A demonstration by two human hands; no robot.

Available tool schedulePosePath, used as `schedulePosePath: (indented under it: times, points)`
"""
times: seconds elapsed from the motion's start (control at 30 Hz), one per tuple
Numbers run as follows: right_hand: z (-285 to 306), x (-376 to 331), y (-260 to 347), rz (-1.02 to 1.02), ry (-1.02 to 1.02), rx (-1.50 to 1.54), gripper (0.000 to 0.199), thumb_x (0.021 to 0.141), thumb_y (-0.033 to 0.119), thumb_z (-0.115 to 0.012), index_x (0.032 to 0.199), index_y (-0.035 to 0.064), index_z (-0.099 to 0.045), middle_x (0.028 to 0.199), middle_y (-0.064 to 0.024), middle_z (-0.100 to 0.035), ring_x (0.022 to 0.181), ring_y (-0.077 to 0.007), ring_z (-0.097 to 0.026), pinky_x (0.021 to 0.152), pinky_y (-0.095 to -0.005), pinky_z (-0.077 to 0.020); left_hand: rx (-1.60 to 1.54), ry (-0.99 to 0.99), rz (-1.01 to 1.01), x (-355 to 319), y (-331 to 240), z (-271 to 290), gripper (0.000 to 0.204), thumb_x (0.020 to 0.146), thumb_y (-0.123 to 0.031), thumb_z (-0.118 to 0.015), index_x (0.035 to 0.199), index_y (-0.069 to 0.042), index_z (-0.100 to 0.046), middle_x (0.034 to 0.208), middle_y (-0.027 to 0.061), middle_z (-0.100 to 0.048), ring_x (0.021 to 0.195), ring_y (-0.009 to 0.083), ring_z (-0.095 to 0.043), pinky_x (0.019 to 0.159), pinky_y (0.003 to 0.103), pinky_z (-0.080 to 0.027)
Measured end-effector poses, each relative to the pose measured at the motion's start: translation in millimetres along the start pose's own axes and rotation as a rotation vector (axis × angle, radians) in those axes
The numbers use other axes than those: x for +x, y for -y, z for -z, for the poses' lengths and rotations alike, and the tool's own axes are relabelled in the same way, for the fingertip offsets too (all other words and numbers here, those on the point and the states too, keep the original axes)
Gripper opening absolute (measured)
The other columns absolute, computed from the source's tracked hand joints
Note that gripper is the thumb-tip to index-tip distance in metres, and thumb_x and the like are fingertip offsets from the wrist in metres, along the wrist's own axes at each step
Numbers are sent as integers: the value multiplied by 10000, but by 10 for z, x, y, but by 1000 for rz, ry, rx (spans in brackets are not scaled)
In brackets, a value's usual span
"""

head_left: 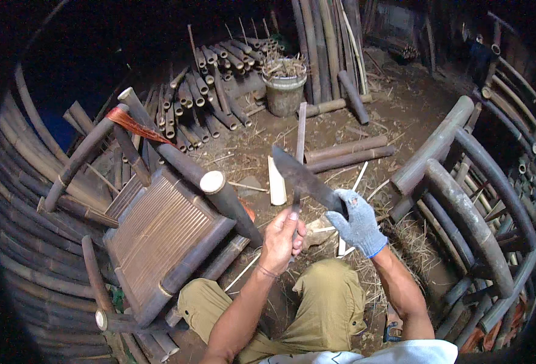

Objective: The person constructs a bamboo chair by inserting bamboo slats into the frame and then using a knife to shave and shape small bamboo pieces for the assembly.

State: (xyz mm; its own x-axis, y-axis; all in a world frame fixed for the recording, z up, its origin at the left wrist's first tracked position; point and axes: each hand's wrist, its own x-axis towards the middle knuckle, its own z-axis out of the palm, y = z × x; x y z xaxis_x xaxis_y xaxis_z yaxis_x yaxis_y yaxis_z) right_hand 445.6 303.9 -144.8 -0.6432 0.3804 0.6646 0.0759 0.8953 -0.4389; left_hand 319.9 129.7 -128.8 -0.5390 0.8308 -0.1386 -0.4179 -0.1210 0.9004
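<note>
My left hand (278,241), bare, is closed around the lower part of a narrow bamboo strip (302,128) that points away from me. In my right hand (360,223), which wears a grey knitted glove, is the handle of a broad, dark-bladed machete (303,175). Its blade slants up to the left and crosses the strip just beyond my left fingers. Whether the edge bites into the strip or only rests against it, I cannot tell. A pale split piece of bamboo (277,183) lies on the ground just past the blade.
A bamboo chair (165,233) stands close on my left, another bamboo frame (471,212) on my right. Ahead are a bucket of shavings (285,94), stacked bamboo tubes (201,91), upright poles (325,51) and loose bamboo lengths (350,155). Shavings litter the dirt floor.
</note>
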Motion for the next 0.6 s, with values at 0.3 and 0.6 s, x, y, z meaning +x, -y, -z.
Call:
schedulePosePath:
  times: [0.3,0.6]
  points:
    - [128,-19,624,-29,181,-17,383,865,462,-678,892,84,-626,746,-152,-629,699,-374,-639,619,-454,-502,103,-122,-124,-426,-95,-232,323,1047,-271,-501,811,-56,-558,657,-20,-501,480,47,-417,408,216,-329]
    - [191,480,102,-282,13,-156,395,961,462,-561,900,81,-649,808,-198,-673,747,-417,-665,641,-502,-517,70,-18,-22,-1112,286,-36,422,1039,-295,-532,1411,-97,-521,724,-51,-499,546,18,-402,463,177,-346]
